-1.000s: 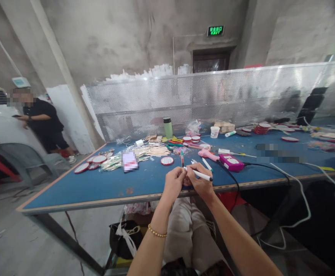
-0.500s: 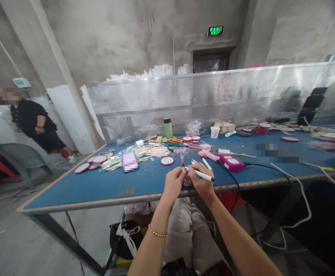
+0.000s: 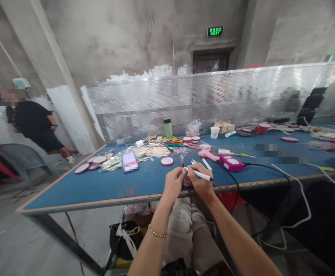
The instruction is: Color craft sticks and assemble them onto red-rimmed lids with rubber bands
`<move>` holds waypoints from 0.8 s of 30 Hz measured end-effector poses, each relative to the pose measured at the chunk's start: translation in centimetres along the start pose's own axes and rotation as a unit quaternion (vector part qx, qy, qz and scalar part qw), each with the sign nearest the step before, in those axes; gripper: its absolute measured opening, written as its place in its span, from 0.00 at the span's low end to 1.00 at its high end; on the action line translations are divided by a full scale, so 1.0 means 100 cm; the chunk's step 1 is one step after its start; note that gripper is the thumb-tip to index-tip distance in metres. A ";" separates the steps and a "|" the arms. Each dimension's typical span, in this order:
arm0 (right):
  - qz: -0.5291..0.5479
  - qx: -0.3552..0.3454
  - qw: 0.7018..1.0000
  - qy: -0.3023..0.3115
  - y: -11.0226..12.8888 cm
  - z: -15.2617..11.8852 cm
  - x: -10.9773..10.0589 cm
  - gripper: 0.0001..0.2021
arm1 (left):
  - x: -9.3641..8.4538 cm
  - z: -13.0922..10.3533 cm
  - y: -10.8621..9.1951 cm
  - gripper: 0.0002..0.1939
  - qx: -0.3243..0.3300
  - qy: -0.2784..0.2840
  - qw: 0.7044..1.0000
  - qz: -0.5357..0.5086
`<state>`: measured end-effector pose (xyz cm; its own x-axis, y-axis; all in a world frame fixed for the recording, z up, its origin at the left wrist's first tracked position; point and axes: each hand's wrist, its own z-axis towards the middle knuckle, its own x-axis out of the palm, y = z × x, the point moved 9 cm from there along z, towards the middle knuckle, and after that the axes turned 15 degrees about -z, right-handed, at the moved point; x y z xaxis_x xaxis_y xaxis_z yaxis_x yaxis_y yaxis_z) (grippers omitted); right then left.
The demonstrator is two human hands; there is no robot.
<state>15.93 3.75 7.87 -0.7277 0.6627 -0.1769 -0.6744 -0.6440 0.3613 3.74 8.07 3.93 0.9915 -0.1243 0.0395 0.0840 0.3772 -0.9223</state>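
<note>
My left hand [image 3: 173, 184] is closed on a narrow flat stick [image 3: 182, 158] that points away from me, its visible end banded in green and red. Between the fingers of my right hand [image 3: 201, 187] is a white marker pen [image 3: 202, 174] with a black end, tilted so that its other end meets the stick near my left fingertips. Both hands touch or nearly touch at the table's front edge. My fingers hide the stick's near end. Just beyond my right hand lie more white markers [image 3: 207, 165].
A pink gun-shaped tool [image 3: 209, 155] and a corded magenta box [image 3: 231, 162] lie right. Red-rimmed discs [image 3: 167, 161], wooden sticks [image 3: 157, 150], a phone [image 3: 130, 161], a green bottle [image 3: 168, 128] and a paper cup [image 3: 214, 132] are on the blue table [image 3: 98, 191]. A person [image 3: 32, 119] stands left.
My hands stay almost in place, with the marker's black end shifted very slightly left. The person at the far left has moved a little to the left and an arm has swung.
</note>
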 end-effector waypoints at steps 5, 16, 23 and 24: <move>-0.002 -0.001 1.000 -0.018 0.001 0.001 -0.004 0.10 | 0.002 -0.001 0.002 0.15 -0.013 0.004 0.999 -0.040; -0.010 -0.008 1.000 -0.024 0.002 0.001 -0.005 0.10 | 0.004 -0.001 0.004 0.16 -0.023 0.008 0.997 -0.078; -0.003 0.008 1.000 -0.013 0.001 0.002 -0.004 0.10 | 0.002 -0.001 0.001 0.15 -0.013 0.002 0.998 -0.055; -0.007 0.011 1.000 -0.016 0.001 0.002 -0.004 0.10 | 0.002 -0.001 0.002 0.15 -0.017 0.004 0.998 -0.059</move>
<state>16.19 3.45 8.16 -0.7129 0.6845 -0.1526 -0.6818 -0.6257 0.3790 3.97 8.00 3.75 0.9738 -0.1740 0.1461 0.1971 0.3273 -0.9241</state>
